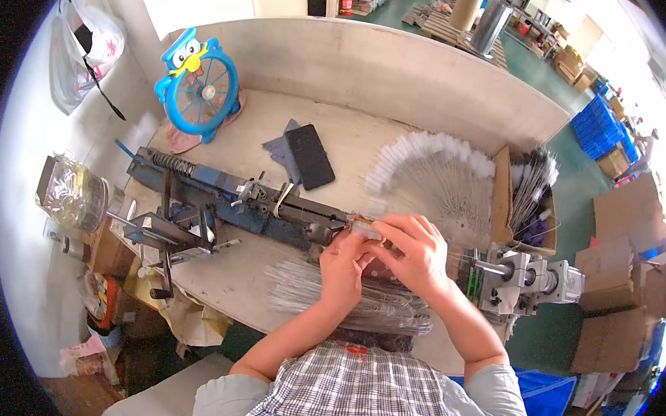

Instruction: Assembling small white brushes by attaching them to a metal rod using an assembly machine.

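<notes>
Both my hands meet at the right end of a long blue-and-black bench machine. Between my fingertips is a small whitish piece, similar in colour to the brush tips nearby; most of it is hidden. My left hand is closed on its near side, fingers bent. From the right, my right hand pinches it with thumb and fingers. A bundle of thin wire stems lies beneath my wrists. Beyond my right hand, many white-tipped wire brushes are fanned out on the table.
A black phone lies on a grey cloth behind the machine. A blue cartoon-shaped fan stands at the back left. To the right are a cardboard box of brushes and a metal motor unit. A low wall edges the table.
</notes>
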{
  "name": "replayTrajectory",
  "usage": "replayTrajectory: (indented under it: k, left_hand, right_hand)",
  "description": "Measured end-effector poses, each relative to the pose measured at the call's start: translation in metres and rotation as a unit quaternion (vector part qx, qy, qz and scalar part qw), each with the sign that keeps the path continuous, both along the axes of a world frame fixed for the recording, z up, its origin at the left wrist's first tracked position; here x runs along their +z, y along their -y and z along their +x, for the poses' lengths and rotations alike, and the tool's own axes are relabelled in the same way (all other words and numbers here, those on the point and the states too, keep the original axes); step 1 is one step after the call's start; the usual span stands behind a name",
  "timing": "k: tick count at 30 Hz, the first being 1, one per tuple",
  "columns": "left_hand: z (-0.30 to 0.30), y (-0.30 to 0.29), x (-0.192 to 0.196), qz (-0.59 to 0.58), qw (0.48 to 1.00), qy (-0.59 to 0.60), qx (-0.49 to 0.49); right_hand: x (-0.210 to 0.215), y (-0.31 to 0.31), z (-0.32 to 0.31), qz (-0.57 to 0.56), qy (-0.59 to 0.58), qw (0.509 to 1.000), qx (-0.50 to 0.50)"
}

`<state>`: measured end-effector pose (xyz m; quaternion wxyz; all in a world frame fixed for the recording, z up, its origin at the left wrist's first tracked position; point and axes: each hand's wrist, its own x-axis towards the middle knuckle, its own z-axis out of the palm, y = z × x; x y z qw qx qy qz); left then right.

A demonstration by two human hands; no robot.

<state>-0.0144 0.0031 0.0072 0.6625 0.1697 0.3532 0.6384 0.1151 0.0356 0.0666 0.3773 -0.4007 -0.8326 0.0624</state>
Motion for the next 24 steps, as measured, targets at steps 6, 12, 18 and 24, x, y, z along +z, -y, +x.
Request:
replayTrajectory:
  k: [6,12,18,24]
  left_hand:
    - [-0.005,0.006,0.011,-0.036,0.999,0.040,0.000]
    - [-0.005,0.011,0.020,-0.029,0.999,-0.016,-0.038]
    - [-0.014,0.023,0.018,-0.068,0.992,-0.079,-0.067]
    - [-0.138,0.063,-0.039,-0.144,0.956,-0.174,0.190]
  right_hand:
    - [-0.005,0.011,0.019,-0.027,0.093,0.994,-0.050]
    - [-0.003,0.016,0.026,-0.031,0.080,0.995,-0.050]
    - [0.005,0.029,0.046,-0.066,-0.006,0.997,-0.038]
    - [-0.043,0.071,0.088,-0.213,0.061,0.973,-0.064]
